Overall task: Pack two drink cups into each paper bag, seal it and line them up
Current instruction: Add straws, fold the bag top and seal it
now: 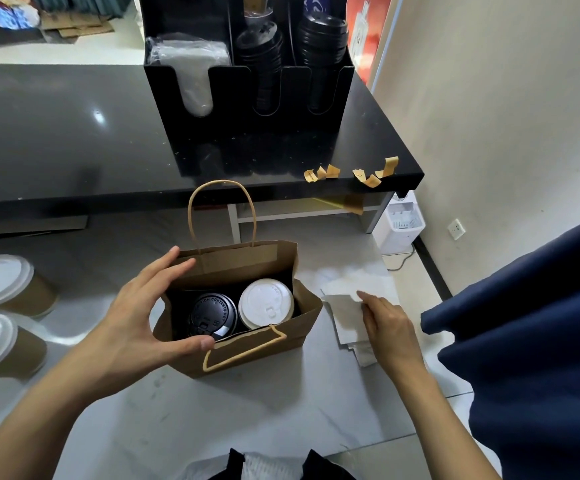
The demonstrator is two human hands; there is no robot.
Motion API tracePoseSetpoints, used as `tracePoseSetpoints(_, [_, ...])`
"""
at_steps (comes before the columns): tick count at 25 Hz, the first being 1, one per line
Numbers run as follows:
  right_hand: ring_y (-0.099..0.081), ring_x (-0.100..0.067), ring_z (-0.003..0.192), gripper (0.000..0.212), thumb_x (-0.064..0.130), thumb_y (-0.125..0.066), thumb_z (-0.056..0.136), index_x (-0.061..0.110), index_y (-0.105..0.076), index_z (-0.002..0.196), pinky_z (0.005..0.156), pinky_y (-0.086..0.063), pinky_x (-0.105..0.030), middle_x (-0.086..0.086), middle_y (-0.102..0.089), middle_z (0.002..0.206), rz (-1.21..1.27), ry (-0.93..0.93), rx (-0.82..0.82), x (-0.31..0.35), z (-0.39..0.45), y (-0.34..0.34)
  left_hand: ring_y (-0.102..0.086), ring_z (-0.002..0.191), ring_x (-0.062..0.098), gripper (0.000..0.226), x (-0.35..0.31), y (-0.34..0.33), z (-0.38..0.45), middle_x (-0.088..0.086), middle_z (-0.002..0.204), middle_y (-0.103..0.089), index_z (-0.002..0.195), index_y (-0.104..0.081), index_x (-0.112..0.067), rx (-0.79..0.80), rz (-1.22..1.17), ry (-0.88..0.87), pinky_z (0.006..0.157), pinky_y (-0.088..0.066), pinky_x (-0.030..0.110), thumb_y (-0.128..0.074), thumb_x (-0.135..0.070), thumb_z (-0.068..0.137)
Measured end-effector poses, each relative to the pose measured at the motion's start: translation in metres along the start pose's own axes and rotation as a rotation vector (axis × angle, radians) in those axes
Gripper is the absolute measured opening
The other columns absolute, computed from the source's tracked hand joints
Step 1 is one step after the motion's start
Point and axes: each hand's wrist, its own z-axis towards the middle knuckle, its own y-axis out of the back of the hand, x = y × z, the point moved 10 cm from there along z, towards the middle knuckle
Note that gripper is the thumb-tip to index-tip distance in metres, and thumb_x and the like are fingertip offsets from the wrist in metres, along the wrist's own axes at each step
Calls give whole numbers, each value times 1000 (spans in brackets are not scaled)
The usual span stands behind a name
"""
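Left hand (pixel 132 327): fingers spread round the open paper bag (pixel 247 351), steadying its left side at mid-worktop.
Bag contents: black-lidded cup (pixel 214 315), white-lidded cup (pixel 266 303); filled, unsealed.
Right hand (pixel 389 327): fingers pinching paper sheets (pixel 342 306).
Spare cups (pixel 1 313): left edge, unpacked.

A glossy black counter (pixel 73 133) spans the upper frame; a beige wall (pixel 489 98) fills the right, with a white socket (pixel 456 229).
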Motion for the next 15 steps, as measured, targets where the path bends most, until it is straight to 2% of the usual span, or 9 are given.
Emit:
tracePoseSetpoints(2, [-61, -38, 88, 44, 7, -54, 102, 21, -53, 144, 73, -51, -46, -13, -68, 103, 87, -97, 17, -11, 1, -1, -18, 143, -1, 104, 1, 0, 0, -42, 156, -8, 148, -32, -54, 0, 0, 0, 117, -23, 37, -79, -66, 56])
tracePoseSetpoints(3, [-61, -39, 88, 43, 7, -52, 102, 25, -49, 141, 72, -50, -46, -12, -67, 104, 122, -131, -11, -15, 3, 3, -18, 143, -2, 104, 1, 0, 0, -43, 156, -8, 148, -32, -54, -1, 0, 0, 116, -23, 36, -79, -66, 56])
tracePoseSetpoints(5, [-57, -41, 80, 29, 1, -53, 100, 21, -47, 121, 66, -47, -44, -12, -62, 101, 94, -112, -117, -18, 7, 19, -18, 141, -3, 105, 0, 0, 0, -44, 155, -7, 148, -31, -54, -2, -1, 1, 115, -23, 35, -80, -66, 56])
tracePoseSetpoints(7, [-52, -37, 69, 28, -13, -61, 86, 12, -57, 99, 61, -41, -38, -11, -59, 95, -122, 42, -270, -6, 8, 37, -18, 140, -4, 105, 0, -1, 0, -44, 155, -7, 148, -31, -54, 0, -1, 1, 115, -23, 35, -80, -65, 56])
tracePoseSetpoints(9, [-53, -32, 74, 25, -16, -63, 78, 8, -66, 83, 67, -39, -35, -11, -62, 95, -251, 205, -327, 12, 3, 37, -18, 141, -3, 104, -1, -1, -1, -42, 156, -7, 148, -31, -53, 0, 0, -1, 116, -23, 35, -80, -64, 56])
tracePoseSetpoints(11, [-61, -30, 83, 20, -9, -68, 72, 8, -73, 82, 75, -41, -36, -11, -66, 96, -296, 328, -250, 28, -5, 16, -18, 142, -2, 105, -1, 0, -1, -41, 157, -8, 148, -31, -53, -2, 1, 1, 116, -23, 36, -81, -64, 57])
tracePoseSetpoints(12, [-65, -30, 86, 23, -7, -74, 66, 8, -74, 83, 77, -42, -37, -10, -68, 97, -306, 344, -151, 29, -10, -1, -18, 142, -2, 105, -1, 0, -1, -41, 157, -8, 148, -31, -53, -2, 2, 1, 117, -23, 37, -80, -64, 57])
tracePoseSetpoints(13, [-67, -31, 90, 25, -3, -80, 63, 10, -73, 84, 80, -44, -38, -8, -68, 101, -304, 340, -37, 26, -17, -19, -18, 143, -2, 105, -1, 0, -2, -41, 157, -8, 148, -31, -53, -2, 3, 1, 117, -23, 37, -80, -65, 56])
tracePoseSetpoints(15, [-67, -27, 101, 26, 17, -86, 68, 14, -72, 90, 88, -45, -38, -5, -69, 112, -286, 296, 132, 18, -34, -41, -18, 144, -2, 104, -1, 0, -2, -41, 157, -7, 149, -32, -53, -2, -1, -4, 118, -23, 37, -80, -66, 57])
